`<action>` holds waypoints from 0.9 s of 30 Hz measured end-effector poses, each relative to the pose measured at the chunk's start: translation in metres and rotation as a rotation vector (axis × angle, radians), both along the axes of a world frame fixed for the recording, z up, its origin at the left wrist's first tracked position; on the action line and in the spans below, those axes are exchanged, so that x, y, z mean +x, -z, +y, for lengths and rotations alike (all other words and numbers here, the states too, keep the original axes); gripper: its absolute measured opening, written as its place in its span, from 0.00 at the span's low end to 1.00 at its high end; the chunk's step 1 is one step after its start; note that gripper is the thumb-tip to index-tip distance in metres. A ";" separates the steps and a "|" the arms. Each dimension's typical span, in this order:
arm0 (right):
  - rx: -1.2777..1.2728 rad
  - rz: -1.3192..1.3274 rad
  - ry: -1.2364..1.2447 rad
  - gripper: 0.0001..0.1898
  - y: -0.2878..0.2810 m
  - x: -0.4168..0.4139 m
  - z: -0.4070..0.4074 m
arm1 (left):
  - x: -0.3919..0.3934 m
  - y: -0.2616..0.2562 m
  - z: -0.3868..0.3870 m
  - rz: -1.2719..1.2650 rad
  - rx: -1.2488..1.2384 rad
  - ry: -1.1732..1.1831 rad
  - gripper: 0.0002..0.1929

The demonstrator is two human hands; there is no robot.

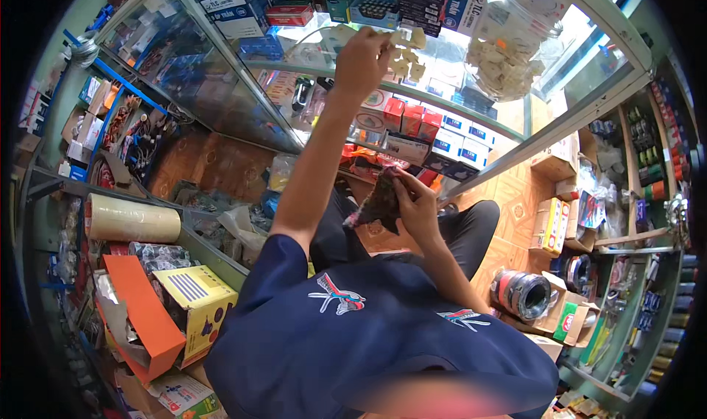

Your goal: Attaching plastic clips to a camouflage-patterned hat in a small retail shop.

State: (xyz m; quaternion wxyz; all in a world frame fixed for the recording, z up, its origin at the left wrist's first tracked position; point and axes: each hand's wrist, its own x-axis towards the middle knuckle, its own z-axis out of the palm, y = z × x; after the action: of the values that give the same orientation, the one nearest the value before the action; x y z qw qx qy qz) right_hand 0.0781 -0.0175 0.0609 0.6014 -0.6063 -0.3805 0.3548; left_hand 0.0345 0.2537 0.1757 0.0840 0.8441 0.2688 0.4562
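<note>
My left hand [362, 57] reaches out over the glass top of a display counter [442, 100]. Its fingertips are at the edge of a group of small cream-coloured pieces [407, 57], and whether one is pinched between them is hidden. A pale flat object [336, 37] with a thin cord lies just behind that hand. Closer to my body, above my lap, my right hand [418, 203] grips a dark crumpled cloth [380, 201] with pinkish edges. A clear plastic jar [505, 49] full of similar cream pieces stands on the counter to the right.
Boxes of LED lights [235, 7] line the counter's back, and more small boxes [453, 145] sit on the shelf below. At left are a large tape roll [133, 218] and an orange carton [144, 314]. Cable coils [522, 293] rest at right near open cartons [574, 317].
</note>
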 end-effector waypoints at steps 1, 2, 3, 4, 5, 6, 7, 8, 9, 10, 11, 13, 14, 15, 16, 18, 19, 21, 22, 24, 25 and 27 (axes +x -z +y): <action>0.061 -0.137 -0.017 0.15 0.000 0.002 -0.001 | 0.009 0.003 0.016 0.003 -0.001 0.006 0.15; 0.119 -0.276 -0.033 0.15 -0.001 0.002 -0.003 | 0.017 0.008 0.029 0.051 -0.007 -0.017 0.15; 0.117 -0.277 -0.025 0.15 0.000 0.004 -0.005 | 0.023 0.007 0.031 0.095 -0.010 -0.039 0.16; 0.035 -0.305 -0.046 0.15 0.000 0.004 -0.007 | 0.024 0.008 0.031 0.117 -0.055 -0.039 0.17; -0.046 -0.333 -0.069 0.15 0.001 0.004 -0.008 | 0.021 0.013 0.029 0.116 -0.055 -0.037 0.17; -0.060 -0.325 -0.051 0.14 -0.007 0.009 -0.009 | 0.021 0.014 0.015 -0.008 0.037 -0.033 0.17; -0.058 -0.329 -0.045 0.14 -0.014 0.014 -0.009 | 0.015 0.014 0.000 -0.133 0.134 -0.037 0.17; -0.074 -0.270 -0.037 0.13 -0.018 0.019 -0.009 | 0.001 0.023 -0.013 -0.189 0.086 -0.016 0.16; -0.093 -0.211 -0.026 0.13 -0.023 0.024 -0.009 | -0.012 0.034 -0.030 -0.245 0.035 0.008 0.15; -0.043 -0.235 0.031 0.13 -0.025 0.029 -0.010 | -0.027 0.041 -0.060 -0.236 -0.180 0.005 0.14; -0.041 -0.231 0.026 0.13 -0.027 0.037 -0.009 | -0.044 0.043 -0.092 -0.224 -0.390 -0.001 0.14; -0.051 -0.007 0.102 0.13 -0.026 0.054 -0.004 | -0.062 0.063 -0.133 -0.285 -0.655 0.181 0.14; -0.055 -0.003 0.097 0.13 -0.031 0.058 0.000 | -0.067 0.077 -0.151 -0.301 -0.768 0.245 0.14; -0.010 0.029 0.078 0.14 -0.043 0.059 0.004 | -0.073 0.090 -0.164 -0.315 -0.881 0.313 0.13; 0.038 0.057 0.067 0.14 -0.051 0.061 0.007 | -0.078 0.100 -0.170 -0.313 -0.881 0.321 0.13; -0.012 0.002 -0.014 0.15 -0.058 0.060 0.014 | -0.085 0.118 -0.175 -0.149 -0.882 0.413 0.15; -0.063 -0.055 -0.103 0.15 -0.062 0.059 0.018 | -0.089 0.135 -0.171 -0.150 -0.877 0.430 0.15; 0.116 -0.059 -0.061 0.16 -0.069 0.061 0.024 | -0.099 0.170 -0.160 -0.335 -0.921 0.340 0.15; 0.085 -0.307 0.088 0.15 -0.086 0.071 0.026 | -0.103 0.167 -0.155 -0.378 -1.017 0.255 0.13; 0.293 -0.703 0.285 0.15 -0.113 0.114 0.041 | -0.105 0.162 -0.148 -0.408 -1.117 0.188 0.12; 0.288 -0.917 0.440 0.12 -0.136 0.136 0.052 | -0.108 0.167 -0.142 -0.504 -1.043 0.163 0.11; 0.371 -1.050 0.627 0.12 -0.211 0.157 0.074 | -0.113 0.183 -0.132 -0.605 -0.975 0.155 0.12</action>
State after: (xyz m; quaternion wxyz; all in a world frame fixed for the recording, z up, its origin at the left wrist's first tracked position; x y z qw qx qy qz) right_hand 0.2350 0.0567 0.2720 0.5049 -0.6679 -0.4843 -0.2540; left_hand -0.0782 0.1212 -0.0076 0.5697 0.5570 0.3492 0.4933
